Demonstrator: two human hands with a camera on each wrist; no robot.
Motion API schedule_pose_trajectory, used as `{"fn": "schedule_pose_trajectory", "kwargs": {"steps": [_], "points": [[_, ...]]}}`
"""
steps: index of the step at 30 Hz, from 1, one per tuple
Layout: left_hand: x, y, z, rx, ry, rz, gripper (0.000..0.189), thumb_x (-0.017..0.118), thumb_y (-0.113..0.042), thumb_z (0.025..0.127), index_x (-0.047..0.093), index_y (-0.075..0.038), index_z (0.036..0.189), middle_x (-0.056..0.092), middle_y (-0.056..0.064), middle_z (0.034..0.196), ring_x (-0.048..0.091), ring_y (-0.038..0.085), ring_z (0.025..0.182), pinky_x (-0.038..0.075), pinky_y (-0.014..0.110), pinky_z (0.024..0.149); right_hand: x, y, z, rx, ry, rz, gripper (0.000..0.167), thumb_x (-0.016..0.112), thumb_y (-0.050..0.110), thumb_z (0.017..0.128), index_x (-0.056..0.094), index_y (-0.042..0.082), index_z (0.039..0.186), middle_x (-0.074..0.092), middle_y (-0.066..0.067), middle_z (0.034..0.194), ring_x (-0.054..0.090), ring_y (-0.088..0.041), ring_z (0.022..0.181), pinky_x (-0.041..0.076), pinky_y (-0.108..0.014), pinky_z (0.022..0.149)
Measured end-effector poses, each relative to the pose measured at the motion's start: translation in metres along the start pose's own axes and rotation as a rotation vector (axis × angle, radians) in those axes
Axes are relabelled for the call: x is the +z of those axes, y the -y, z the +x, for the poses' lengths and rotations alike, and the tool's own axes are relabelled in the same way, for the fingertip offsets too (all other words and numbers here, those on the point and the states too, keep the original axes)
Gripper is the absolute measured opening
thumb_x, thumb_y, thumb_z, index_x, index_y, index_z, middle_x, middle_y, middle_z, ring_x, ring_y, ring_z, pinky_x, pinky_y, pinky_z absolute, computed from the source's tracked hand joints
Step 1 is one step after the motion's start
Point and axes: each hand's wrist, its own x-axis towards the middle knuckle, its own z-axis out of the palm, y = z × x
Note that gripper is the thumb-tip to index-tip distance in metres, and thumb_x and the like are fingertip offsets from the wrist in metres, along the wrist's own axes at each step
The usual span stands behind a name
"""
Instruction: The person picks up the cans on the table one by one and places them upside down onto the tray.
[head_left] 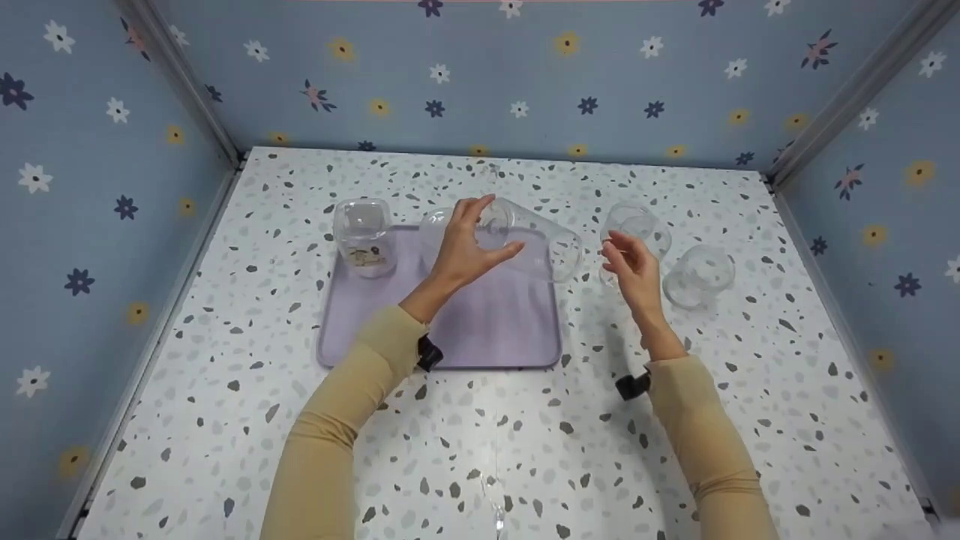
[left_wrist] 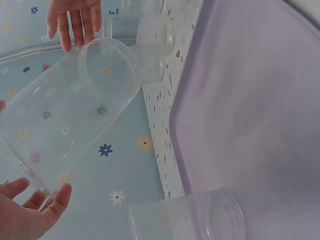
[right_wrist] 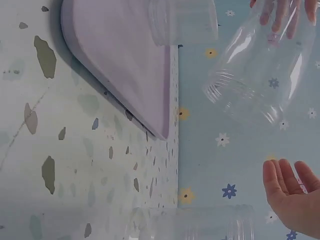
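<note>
A clear plastic jar (head_left: pixel 536 232) with a ridged rim is tilted above the tray. My left hand (head_left: pixel 465 251) grips one end of it, thumb and fingers spread around the wall; in the left wrist view those fingertips sit at the jar's (left_wrist: pixel 62 112) lower edge. Close to the other end is my right hand (head_left: pixel 634 270), its fingers loosely bent and holding nothing. The right wrist view has this right hand (right_wrist: pixel 295 197) apart from the jar (right_wrist: pixel 250 95). Below lies a lilac tray (head_left: pixel 487 330).
On the tray's back left stands a clear squarish container (head_left: pixel 365 236) with a printed label. Another clear jar (head_left: pixel 433 232) is partly hidden behind my left hand. To the right, two clear jars, one farther back (head_left: pixel 637 221) and one nearer (head_left: pixel 699 276), stand on the speckled table (head_left: pixel 495 435).
</note>
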Motion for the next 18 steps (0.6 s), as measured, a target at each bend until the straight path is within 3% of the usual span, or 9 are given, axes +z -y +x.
{"fn": "schedule_pose_trajectory", "kwargs": {"steps": [6,10,13,18], "points": [[0.001,0.0,0.012,-0.049,0.074,0.09,0.079,0.07,-0.046,0.069,0.039,-0.011,0.133,0.038,0.006,0.12,0.038,0.018,0.11,0.036,0.034,0.09,0.006,0.029,0.001,0.043,0.033,-0.124,0.033,0.054,0.002,0.086,0.049,-0.014,0.114,0.054,-0.026,0.103,0.056,-0.011,0.082,0.046,-0.019,0.07],[0.002,0.0,0.018,-0.068,0.118,0.171,0.081,0.07,-0.047,0.069,0.037,-0.012,0.134,0.036,0.006,0.124,0.036,0.02,0.114,0.035,0.035,0.092,0.005,0.03,0.008,0.035,0.072,-0.202,0.033,0.054,0.001,0.085,0.049,-0.014,0.114,0.053,-0.029,0.105,0.055,-0.02,0.087,0.044,-0.017,0.071],[0.003,0.001,0.021,-0.07,0.139,0.22,0.081,0.068,-0.048,0.069,0.037,-0.013,0.134,0.035,0.007,0.126,0.036,0.02,0.115,0.035,0.035,0.092,0.0,0.022,0.017,0.037,0.11,-0.261,0.036,0.056,0.005,0.085,0.05,-0.011,0.116,0.053,-0.027,0.108,0.053,-0.028,0.095,0.044,-0.024,0.078],[0.009,0.003,0.027,-0.064,0.155,0.268,0.08,0.068,-0.047,0.069,0.038,-0.011,0.134,0.035,0.008,0.126,0.036,0.022,0.114,0.037,0.035,0.089,-0.01,0.011,0.029,0.016,0.156,-0.379,0.041,0.059,0.014,0.085,0.049,-0.006,0.12,0.052,-0.022,0.114,0.049,-0.029,0.105,0.04,-0.038,0.089]]}}
